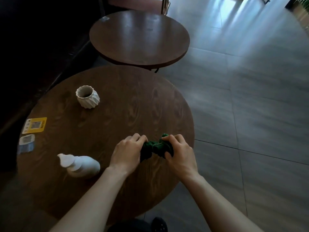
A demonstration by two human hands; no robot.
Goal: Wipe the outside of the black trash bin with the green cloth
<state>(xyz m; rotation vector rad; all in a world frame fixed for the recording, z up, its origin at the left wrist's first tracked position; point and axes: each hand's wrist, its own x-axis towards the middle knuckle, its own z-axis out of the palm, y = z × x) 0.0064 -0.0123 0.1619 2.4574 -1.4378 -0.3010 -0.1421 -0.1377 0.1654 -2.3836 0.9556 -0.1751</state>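
Head view: left hand (127,152) and right hand (179,151) both clench the bunched green cloth (156,148) over the desk (117,97); risk: wadded cloth wipes poorly, bin unseen.

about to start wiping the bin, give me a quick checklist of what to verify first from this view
1. Dark green cloth in hand: ok. The left hand and right hand both grip it, bunched between them above the near round wooden table.
2. Cloth opened flat for wiping: not ok, it is wadded and twisted.
3. Black trash bin located: cannot tell. A dark round shape sits at the bottom edge below the table, too cut off to identify.
4. Nearby items clear of the hands: ok. The white ribbed ceramic cup and the white bottle lying on its side are apart from both hands.
5. One hand free to steady the bin: not ok, both hold the cloth.
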